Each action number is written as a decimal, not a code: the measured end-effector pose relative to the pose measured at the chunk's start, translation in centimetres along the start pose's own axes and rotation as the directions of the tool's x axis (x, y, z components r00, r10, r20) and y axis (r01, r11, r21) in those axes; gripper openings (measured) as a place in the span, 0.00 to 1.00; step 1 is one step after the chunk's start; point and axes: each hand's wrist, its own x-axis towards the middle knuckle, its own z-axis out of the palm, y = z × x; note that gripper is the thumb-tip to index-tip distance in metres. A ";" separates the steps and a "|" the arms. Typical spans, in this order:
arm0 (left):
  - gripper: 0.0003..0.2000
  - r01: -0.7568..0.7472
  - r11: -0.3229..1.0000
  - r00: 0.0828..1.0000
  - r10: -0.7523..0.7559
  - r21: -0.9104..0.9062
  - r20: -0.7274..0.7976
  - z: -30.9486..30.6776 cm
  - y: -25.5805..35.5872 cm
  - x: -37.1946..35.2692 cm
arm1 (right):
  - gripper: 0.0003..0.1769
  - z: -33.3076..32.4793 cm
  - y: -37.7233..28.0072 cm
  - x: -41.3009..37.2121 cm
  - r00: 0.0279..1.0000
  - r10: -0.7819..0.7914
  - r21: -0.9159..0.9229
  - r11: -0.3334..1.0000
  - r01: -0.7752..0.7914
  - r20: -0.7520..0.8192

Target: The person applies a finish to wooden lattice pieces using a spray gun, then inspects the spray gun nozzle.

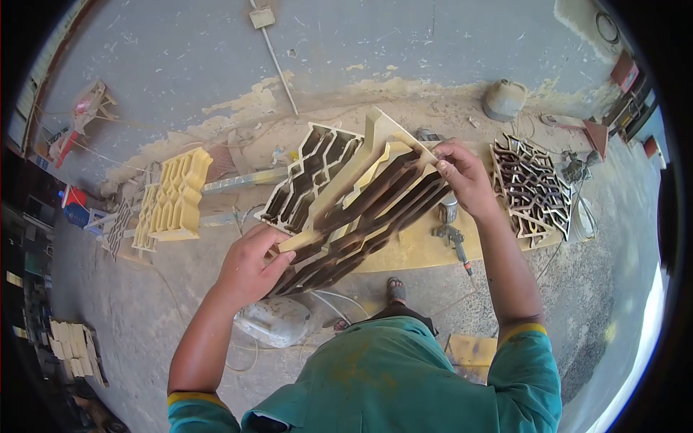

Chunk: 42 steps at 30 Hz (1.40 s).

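The near-left corner of a tilted panel (375, 209) is grasped by the left hand (251, 267), its far-right corner by the right hand (465, 177), over a table (408, 249). Likely stiff and light, with breakable strips, it is best held by its edges. Beyond, a second panel (312, 169) is seen.
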 end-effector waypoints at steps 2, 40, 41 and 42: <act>0.08 -0.091 0.990 0.995 0.095 0.111 -0.030 0.6 0.8 0.9 | 0.09 -0.3 1.3 -0.1 0.999 0.019 -0.001 1.000 -0.019 -0.028; 0.10 0.589 0.795 0.801 -0.598 -0.143 -0.026 2.9 -12.3 21.5 | 0.24 -0.2 32.1 -17.3 0.437 0.881 0.081 0.429 -0.900 0.184; 0.10 0.595 0.791 0.797 -0.603 -0.144 -0.019 3.1 -12.9 21.9 | 0.24 -0.5 31.8 -17.9 0.426 0.886 0.059 0.423 -0.904 0.183; 0.11 0.602 0.786 0.792 -0.610 -0.138 -0.020 3.4 -13.2 22.3 | 0.24 -1.2 31.3 -18.5 0.417 0.891 0.037 0.418 -0.908 0.180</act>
